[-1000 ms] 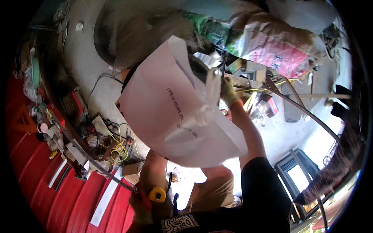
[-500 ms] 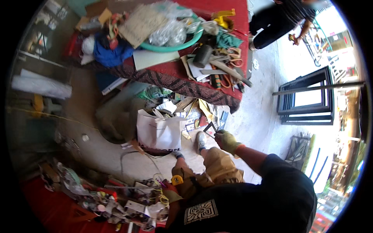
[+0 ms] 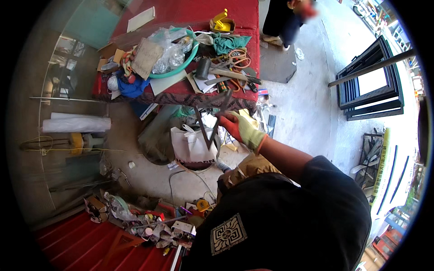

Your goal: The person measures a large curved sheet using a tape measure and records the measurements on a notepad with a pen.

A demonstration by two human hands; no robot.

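Head view, right hand [image 3: 242, 129] holding dark angular frame [image 3: 202, 125]

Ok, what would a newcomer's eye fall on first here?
Probably the gloved right hand near the centre, holding a dark V-shaped piece in front of a white bag. Next, the red table at the top, cluttered around a green basin. At upper right, a dark rectangular frame.

It was a cluttered workshop: a mallet [image 3: 204, 69] and handled tools [image 3: 222, 86] covered the far red table [image 3: 190, 16]; window frames [image 3: 355, 90] stood right.
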